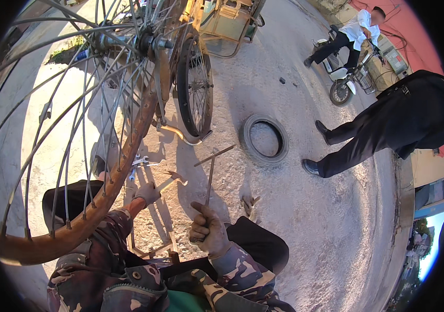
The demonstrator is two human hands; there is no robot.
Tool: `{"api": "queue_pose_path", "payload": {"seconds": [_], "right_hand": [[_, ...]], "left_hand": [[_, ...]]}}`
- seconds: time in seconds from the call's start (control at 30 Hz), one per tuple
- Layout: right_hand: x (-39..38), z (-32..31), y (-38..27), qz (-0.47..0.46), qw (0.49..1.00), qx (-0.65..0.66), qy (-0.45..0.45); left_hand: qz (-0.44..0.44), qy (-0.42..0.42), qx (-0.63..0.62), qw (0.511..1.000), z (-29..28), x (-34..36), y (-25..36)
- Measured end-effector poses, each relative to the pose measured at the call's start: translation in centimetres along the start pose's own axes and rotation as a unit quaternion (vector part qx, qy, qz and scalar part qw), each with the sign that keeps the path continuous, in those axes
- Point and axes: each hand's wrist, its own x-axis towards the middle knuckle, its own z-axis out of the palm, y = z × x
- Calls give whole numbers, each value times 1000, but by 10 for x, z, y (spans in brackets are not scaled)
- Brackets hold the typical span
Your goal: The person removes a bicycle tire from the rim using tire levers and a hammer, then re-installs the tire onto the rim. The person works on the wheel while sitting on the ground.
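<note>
The left hand point(148, 193) grips a hammer point(165, 184) at eight o'clock; the right hand point(210, 231) curls at six; a tire point(248, 147) lies at two.

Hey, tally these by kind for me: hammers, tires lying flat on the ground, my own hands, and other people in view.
Hammers: 1, the hammer in your left hand
Flat-lying tires: 1, the black tire
Your hands: 2, left hand and right hand
Other people: 2, person in white top, person in black
Total: 6
</note>
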Motion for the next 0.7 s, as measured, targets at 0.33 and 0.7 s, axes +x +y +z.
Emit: {"api": "queue_pose_path", "payload": {"seconds": [0.33, 0.7], "right_hand": [[-17, 27, -18, -166, 978, -75, -106], [-48, 56, -45, -438, 846, -300, -58]], "left_hand": [[-36, -243, -326, 913, 15, -140, 77], [103, -154, -357, 916, -162, -271, 132]]}}
